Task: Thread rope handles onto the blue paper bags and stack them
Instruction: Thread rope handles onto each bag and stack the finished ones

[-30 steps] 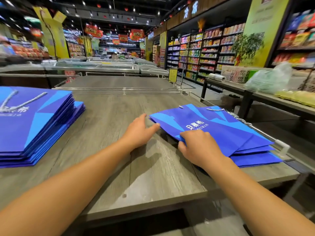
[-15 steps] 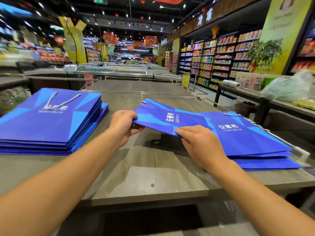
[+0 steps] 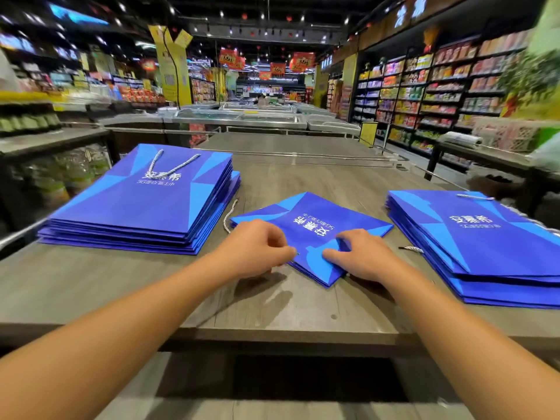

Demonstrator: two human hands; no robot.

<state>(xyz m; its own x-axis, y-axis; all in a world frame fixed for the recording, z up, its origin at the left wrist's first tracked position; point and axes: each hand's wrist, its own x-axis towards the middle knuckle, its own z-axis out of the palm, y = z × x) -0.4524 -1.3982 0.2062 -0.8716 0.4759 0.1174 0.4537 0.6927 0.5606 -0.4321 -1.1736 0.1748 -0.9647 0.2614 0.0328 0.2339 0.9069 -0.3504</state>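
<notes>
Vs 0.5 s ago: the bag [image 3: 315, 234] has come off the right stack [image 3: 485, 237] and now lies flat alone on the bench [image 3: 272, 310], mid, near the front edge, turned so one corner points at the person. Before, it was held lifted, half over the right stack. View has also swung, so both stacks show more fully.

L hand [image 3: 257, 250]: fingers curled, pinching the bag's near-left edge. R hand [image 3: 363, 256]: fingers bent, pressing/gripping the bag's near corner area; can't tell if it pinches the paper or only holds it down.

A rope [image 3: 228, 216] lies on the bench just beside the bag's left corner, btw bag and left stack [image 3: 145, 201]. Left stack sits twd the bench's left edge, top bag w/ a rope handle [image 3: 172, 165] fitted. Right stack by the right edge; another rope end [image 3: 412, 248] pokes out at its near-left side.

Behind: freezers [image 3: 242, 118], shelves [image 3: 424, 98] right.
</notes>
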